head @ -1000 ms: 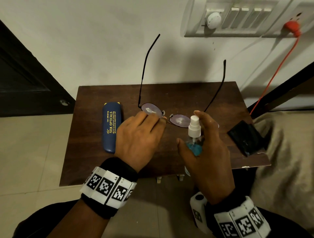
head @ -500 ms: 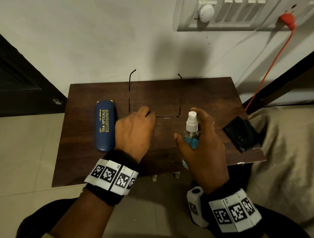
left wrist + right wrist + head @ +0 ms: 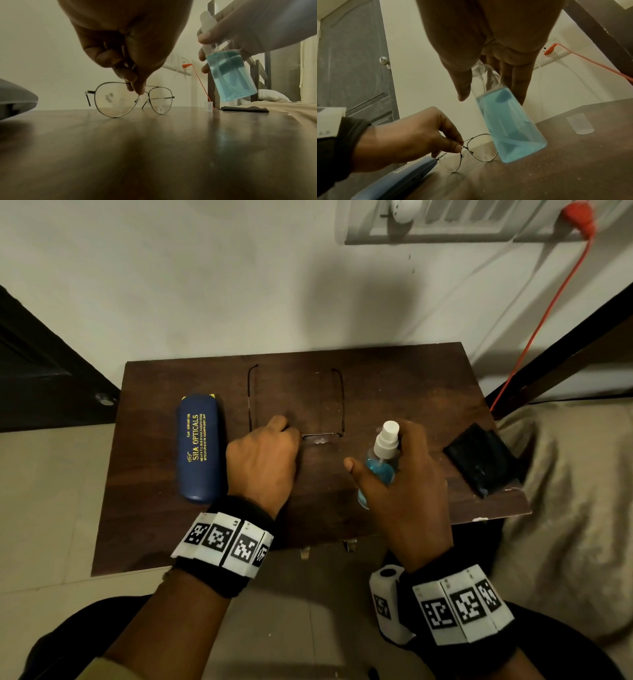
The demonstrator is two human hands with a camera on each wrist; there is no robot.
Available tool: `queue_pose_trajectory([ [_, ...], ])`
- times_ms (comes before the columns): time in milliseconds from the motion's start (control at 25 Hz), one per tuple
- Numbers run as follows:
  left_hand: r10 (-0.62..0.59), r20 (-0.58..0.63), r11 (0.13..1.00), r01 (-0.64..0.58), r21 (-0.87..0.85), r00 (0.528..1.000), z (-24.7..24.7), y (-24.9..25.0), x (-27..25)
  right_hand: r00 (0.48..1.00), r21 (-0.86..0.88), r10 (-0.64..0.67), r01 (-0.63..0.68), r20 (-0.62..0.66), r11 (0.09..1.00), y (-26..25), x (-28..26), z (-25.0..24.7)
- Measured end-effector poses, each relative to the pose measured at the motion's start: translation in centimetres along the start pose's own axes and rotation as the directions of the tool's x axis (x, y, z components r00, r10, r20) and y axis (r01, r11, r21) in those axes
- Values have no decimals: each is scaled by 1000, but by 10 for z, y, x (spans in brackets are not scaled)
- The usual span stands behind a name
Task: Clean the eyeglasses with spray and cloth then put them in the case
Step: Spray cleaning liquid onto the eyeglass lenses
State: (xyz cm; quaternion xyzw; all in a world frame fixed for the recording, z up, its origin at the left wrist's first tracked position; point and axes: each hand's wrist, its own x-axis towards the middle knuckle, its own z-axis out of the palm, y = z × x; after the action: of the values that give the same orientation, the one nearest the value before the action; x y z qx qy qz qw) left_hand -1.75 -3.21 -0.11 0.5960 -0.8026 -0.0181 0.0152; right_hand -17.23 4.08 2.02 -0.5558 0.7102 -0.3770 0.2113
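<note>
Thin wire-framed eyeglasses [image 3: 132,99] stand upright on their lens rims on the brown table [image 3: 394,392], temples open toward the wall; both lenses show wet smears. My left hand [image 3: 263,460] pinches the frame's top bar near the bridge [image 3: 464,144] between thumb and forefinger. My right hand [image 3: 404,484] grips a clear spray bottle [image 3: 229,75] of blue liquid, tilted, held above the table just right of the glasses, white nozzle [image 3: 387,440] up. A closed blue case [image 3: 200,446] lies left of my left hand. A folded black cloth [image 3: 479,460] lies at the table's right edge.
A small clear cap [image 3: 580,124] stands on the table right of the bottle. A white wall with a switchboard and orange cable [image 3: 544,316] is behind the table. A dark door [image 3: 351,67] is to the left, beige bedding [image 3: 582,491] to the right.
The glasses came down from a raised, tilted hold and now stand on the table. My left hand still holds their frame; my right hand and the bottle stayed about in place.
</note>
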Motion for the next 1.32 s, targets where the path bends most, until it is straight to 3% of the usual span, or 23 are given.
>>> queue_pose_trajectory([
  [280, 3, -62, 997, -8, -76, 998, -1, -3, -3, 1000, -33, -21, 21, 2, 999, 6, -1, 9],
  [400, 37, -112, 969, -63, -239, 993, -2, 3, -9, 1000, -57, 2, -2, 0, 998, 9, 1, 15],
  [520, 131, -49, 872, -139, -470, 990, -2, 16, -20, 999, 30, 33, -34, 40, 999, 11, 3, 19],
  [680, 243, 83, 684, -110, -722, 967, 4, 26, -25, 993, 237, 112, -114, 26, 965, 14, 5, 19],
  [840, 136, 90, 688, -29, -725, 987, 5, 33, -22, 993, 402, 105, -119, 57, 908, 15, 7, 14],
  [960, 124, 82, 717, -32, -697, 989, 7, 35, -20, 988, 434, 122, -151, 95, 888, 13, 7, 1],
  [1040, 119, 81, 723, -30, -690, 990, 9, 34, -19, 980, 442, 200, -185, 12, 878, 22, 14, -14],
  [1120, 104, 49, 720, -41, -693, 993, 10, 35, -17, 929, 401, 332, -245, -164, 883, 40, 29, -32],
  [1200, 76, 27, 721, -36, -692, 997, 9, 37, -15, 873, 201, 420, -378, -247, 904, 63, 48, -44],
  [1320, 89, 32, 748, -46, -662, 995, 10, 44, -13, 850, -125, 526, -527, -44, 841, 88, 60, -42],
])
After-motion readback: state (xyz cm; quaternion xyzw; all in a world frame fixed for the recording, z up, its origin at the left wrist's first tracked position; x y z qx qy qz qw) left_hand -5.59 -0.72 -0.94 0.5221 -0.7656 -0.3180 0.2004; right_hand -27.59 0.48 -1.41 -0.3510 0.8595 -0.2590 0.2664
